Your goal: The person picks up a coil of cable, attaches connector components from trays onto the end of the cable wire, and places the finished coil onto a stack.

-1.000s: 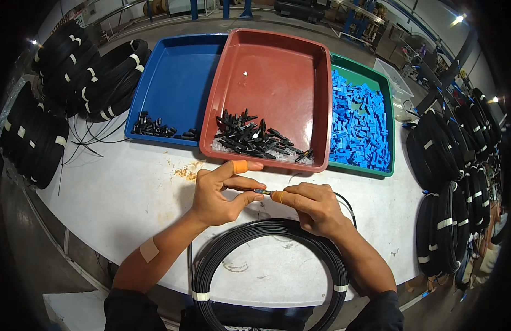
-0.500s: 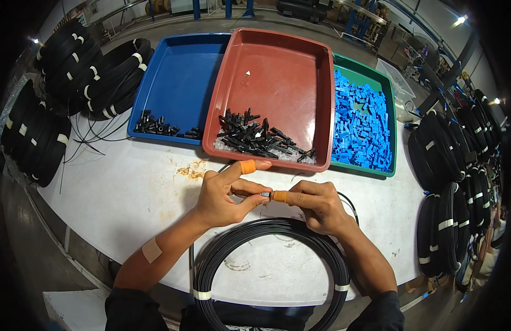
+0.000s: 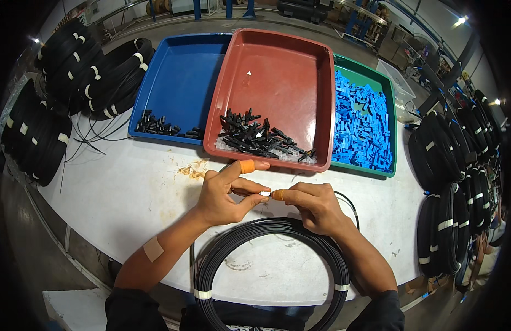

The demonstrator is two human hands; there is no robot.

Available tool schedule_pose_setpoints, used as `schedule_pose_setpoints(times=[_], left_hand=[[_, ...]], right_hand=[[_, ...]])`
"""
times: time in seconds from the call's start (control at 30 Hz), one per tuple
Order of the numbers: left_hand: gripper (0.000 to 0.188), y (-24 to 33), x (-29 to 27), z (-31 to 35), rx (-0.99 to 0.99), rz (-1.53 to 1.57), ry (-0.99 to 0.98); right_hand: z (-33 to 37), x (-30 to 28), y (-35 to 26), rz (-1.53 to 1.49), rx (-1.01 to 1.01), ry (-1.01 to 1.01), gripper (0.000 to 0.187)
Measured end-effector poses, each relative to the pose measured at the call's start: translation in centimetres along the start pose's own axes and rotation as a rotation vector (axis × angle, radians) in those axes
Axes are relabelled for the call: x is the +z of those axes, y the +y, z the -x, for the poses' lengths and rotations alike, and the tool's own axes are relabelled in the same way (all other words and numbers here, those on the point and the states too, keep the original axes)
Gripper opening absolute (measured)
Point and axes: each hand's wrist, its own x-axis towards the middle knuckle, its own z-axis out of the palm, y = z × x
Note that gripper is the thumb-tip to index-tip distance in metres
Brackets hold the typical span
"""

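My left hand (image 3: 222, 198) has thumb and a finger closed on a small whitish piece (image 3: 265, 193); taped index finger is up, off it

My right hand (image 3: 317, 205) comes in at 3 o'clock, orange-wrapped index finger against the piece's end; its thumb is hidden, can't tell what it grips

Piece sits over the white tabletop (image 3: 114, 176), between my fingertips, not released, so I'd call this one partway; can't see if anything's seated

Done: ring-shaped black cable coil (image 3: 266, 225) at 6 o'clock is wound, pale ties on it; no blue tip visible there

Coils in the black stack (image 3: 434, 149) at 3 o'clock show blue tips, look finished to me; none seen on the black stack (image 3: 35, 138) at 9-10, probably left to do

Stock left: short black tubes (image 3: 150, 125) at 10, slim black parts (image 3: 255, 135) at 12, plenty of blue plastic clips (image 3: 363, 127) at 2
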Motion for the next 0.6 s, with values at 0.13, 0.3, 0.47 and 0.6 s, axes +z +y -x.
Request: schedule_pose_setpoints(times=[0.13,0.3,0.47,0.6], left_hand=[[0.06,-0.5,0.0,0.2,0.019,-0.042,-0.018],[0.063,-0.3,-0.4,-0.2,-0.034,-0.03,-0.078],[0.067,-0.2,-1.3,-1.3,0.012,-0.095,-0.131],[0.042,-0.8,-1.5,-3.0,0.027,-0.177,-0.04]], right_hand=[[0.2,0.3,0.3,0.035,0.009,-0.051,0.065],[0.4,1.1,0.7,-0.056,0.084,-0.026,0.058],[0.6,1.2,1.5,-0.142,0.186,-0.059,0.025],[0.7,1.7,1.5,-0.179,0.268,-0.115,0.021]])
